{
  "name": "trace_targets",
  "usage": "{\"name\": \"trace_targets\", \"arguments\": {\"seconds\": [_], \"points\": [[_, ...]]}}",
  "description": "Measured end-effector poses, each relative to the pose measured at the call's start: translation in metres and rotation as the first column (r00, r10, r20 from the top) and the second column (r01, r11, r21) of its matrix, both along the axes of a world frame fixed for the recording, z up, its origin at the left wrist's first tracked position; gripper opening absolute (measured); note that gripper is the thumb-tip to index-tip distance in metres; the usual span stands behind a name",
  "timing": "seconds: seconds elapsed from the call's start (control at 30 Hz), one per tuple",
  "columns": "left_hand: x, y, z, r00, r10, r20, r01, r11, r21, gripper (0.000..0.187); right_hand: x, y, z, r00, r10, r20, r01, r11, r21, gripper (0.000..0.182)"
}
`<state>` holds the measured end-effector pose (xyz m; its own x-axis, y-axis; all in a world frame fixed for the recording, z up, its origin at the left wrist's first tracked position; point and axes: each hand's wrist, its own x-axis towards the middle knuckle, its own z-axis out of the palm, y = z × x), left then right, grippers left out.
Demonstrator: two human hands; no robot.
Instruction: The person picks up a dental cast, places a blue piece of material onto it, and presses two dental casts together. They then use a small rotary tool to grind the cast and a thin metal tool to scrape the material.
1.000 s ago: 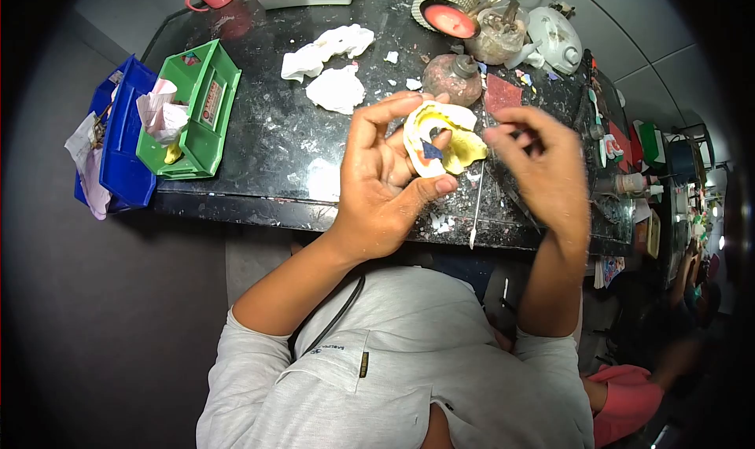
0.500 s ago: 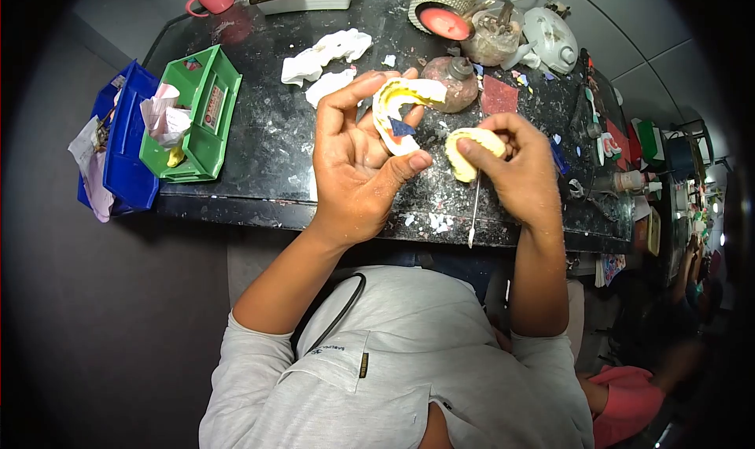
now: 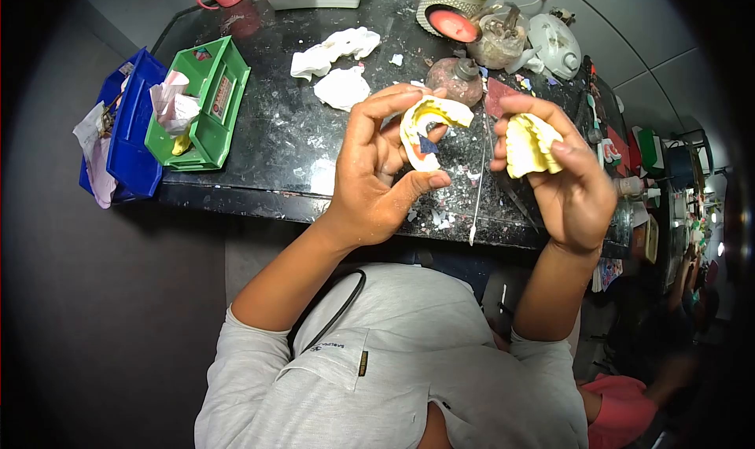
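Observation:
My left hand (image 3: 371,183) grips a horseshoe-shaped dental cast (image 3: 409,128), pale yellow, by its outer edge between thumb and fingers. A dark blue piece (image 3: 428,145) that looks like wax sits on the inner side of its lower arm, beside a reddish patch. To the right, my right hand (image 3: 580,193) holds a second yellowish dental cast (image 3: 532,149), tilted up with its row of teeth toward the left. Between the hands, a thin metal tool (image 3: 477,193) lies across the table's front edge.
Blue (image 3: 138,146) and green bins (image 3: 206,138) stand at the left. White crumpled cloth (image 3: 343,89), a round burner-like pot (image 3: 452,83) and a red sheet (image 3: 500,95) lie beyond my hands. Plaster crumbs litter the black table (image 3: 267,150). A person in a pink top (image 3: 621,410) is at the lower right.
My right hand has moved right and rolled over, turning its cast more upright. The left hand and its cast have shifted slightly right in view.

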<state>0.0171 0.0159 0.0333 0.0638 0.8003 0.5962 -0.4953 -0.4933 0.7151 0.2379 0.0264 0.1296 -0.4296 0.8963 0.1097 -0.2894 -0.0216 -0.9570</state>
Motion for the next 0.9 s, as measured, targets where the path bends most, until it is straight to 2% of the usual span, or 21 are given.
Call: {"name": "trace_targets", "arguments": {"seconds": [0.03,0.07,0.1,0.17,0.2,0.27,0.37,0.53,0.7,0.83,0.9], "points": [[0.0,0.0,0.0,1.0,0.002,0.0,-0.002,1.0,0.001,0.076,-0.006,-0.005,0.002,0.981,-0.112,0.16,0.096,0.99,0.107,0.058],[0.0,0.0,0.0,1.0,0.0,-0.026,0.0,1.0,0.015,0.075,-0.01,-0.008,0.004,0.954,-0.157,0.257,0.098,0.969,0.227,0.063],[-0.001,-0.001,0.0,0.999,-0.002,-0.052,0.004,1.0,0.027,0.074,-0.019,-0.011,0.006,0.951,-0.197,0.237,0.117,0.942,0.315,0.071],[0.001,-0.002,0.0,0.999,-0.016,-0.045,0.017,1.0,0.012,0.073,-0.027,-0.009,0.008,0.919,-0.226,0.322,0.059,0.889,0.455,0.079],[0.001,-0.002,0.0,0.999,-0.013,-0.046,0.014,1.0,0.021,0.073,-0.028,-0.007,0.008,0.919,-0.226,0.323,0.059,0.889,0.454,0.079],[0.002,-0.001,-0.001,0.999,-0.008,-0.046,0.009,0.999,0.032,0.073,-0.029,-0.003,0.01,0.846,-0.247,0.472,-0.086,0.811,0.579,0.077],[0.002,-0.001,-0.003,0.998,-0.023,-0.061,0.025,0.999,0.026,0.073,-0.03,0.002,0.01,0.798,-0.255,0.546,-0.164,0.781,0.603,0.074],[0.001,-0.003,0.0,0.995,-0.02,-0.102,0.023,1.0,0.02,0.072,-0.036,0.004,0.009,0.776,-0.271,0.57,-0.171,0.78,0.602,0.071],[0.003,-0.002,-0.004,0.996,0.019,-0.09,-0.014,0.998,0.053,0.073,-0.04,0.003,0.009,0.71,-0.388,0.587,-0.196,0.692,0.694,0.07],[0.003,-0.001,-0.003,0.992,0.043,-0.119,-0.035,0.997,0.072,0.074,-0.041,0.004,0.008,0.723,-0.38,0.577,-0.215,0.67,0.711,0.069],[0.002,0.0,-0.005,0.992,0.047,-0.121,-0.038,0.996,0.08,0.074,-0.042,0.003,0.009,0.703,-0.423,0.571,-0.242,0.613,0.752,0.065]]}}
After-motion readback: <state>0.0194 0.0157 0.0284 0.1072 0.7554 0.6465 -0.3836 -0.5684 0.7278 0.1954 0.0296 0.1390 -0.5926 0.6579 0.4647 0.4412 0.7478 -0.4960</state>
